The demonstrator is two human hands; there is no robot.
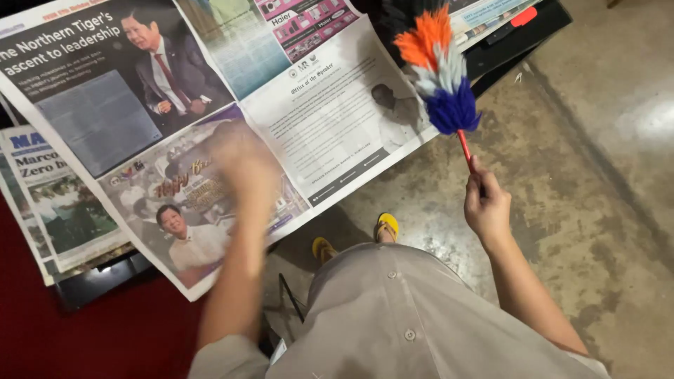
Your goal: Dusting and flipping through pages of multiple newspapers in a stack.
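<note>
Grip right: right hand (486,208) closed round the thin red handle of a feather duster (441,70), orange, grey-white and blue plumes, head raised.
Grip left: left hand (242,163) blurred over the open sheet of printed newspaper (330,119); cannot tell whether it pinches the sheet or lies flat on it.
Duster place: plume head over the right edge of the newspaper, near the far right corner of the dark low table (519,43).
Paper place: spread over the table top, near edge hanging past the table's front edge; more newspaper sheets (49,203) underneath at the left corner.
Around: person's grey buttoned shirt (400,316), yellow sandals (386,226) on the stained concrete floor (597,175), red floor covering (119,337) at left.
Doing it well: judgement only, light wrist flicks with the plume tips, stroke from centre out toward the right edge so dust leaves the table.
Hold-down: flat palm on the sheet would keep it from sliding or lifting.
Risk: overhanging paper may tear or slip off the front edge.
</note>
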